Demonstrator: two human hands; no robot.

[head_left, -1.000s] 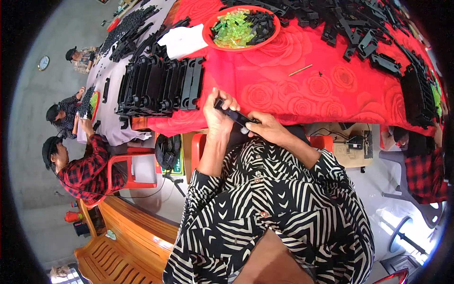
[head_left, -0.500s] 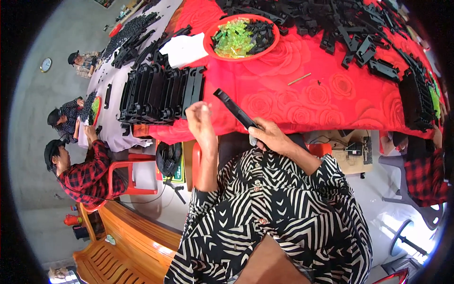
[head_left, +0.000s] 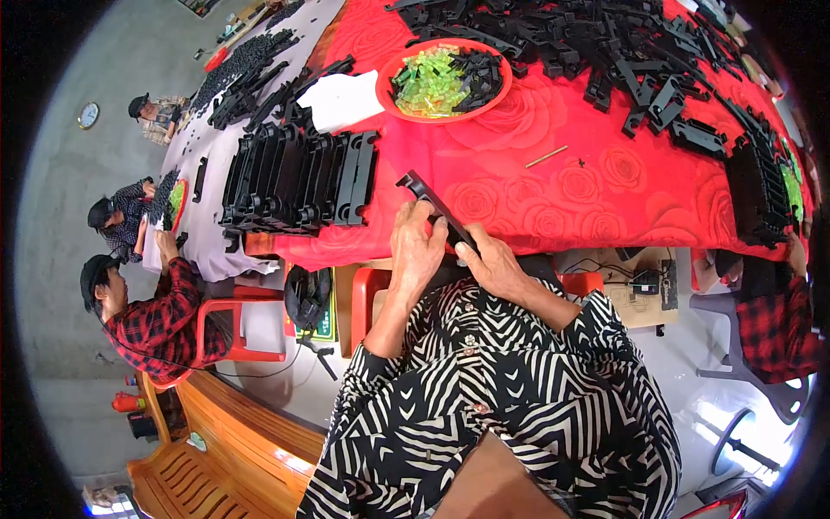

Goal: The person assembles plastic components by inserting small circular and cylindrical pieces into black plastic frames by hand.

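Observation:
A long, narrow black plastic part (head_left: 430,195) with a hooked far end is held at a slant over the table's near edge. My right hand (head_left: 496,262) grips its lower end, thumb lying along it. From the other side, my left hand (head_left: 417,248) has its fingers and thumb closed around the middle of the part. Whatever small piece the left fingertips may press on is hidden. Beyond my hands, a red bowl (head_left: 389,102) holds small translucent yellow-green pieces (head_left: 430,78) and small black pieces (head_left: 476,71).
Neatly stacked black parts (head_left: 298,177) stand left of my hands. A white sheet (head_left: 340,99) lies behind them. Loose black parts (head_left: 605,43) heap at the back right of the red cloth (head_left: 519,186); a thin stick (head_left: 546,156) lies nearer. Co-workers (head_left: 160,316) sit at the left and right.
My left hand has come down and right from beside the stack onto the black plastic part. The right hand still holds its lower end.

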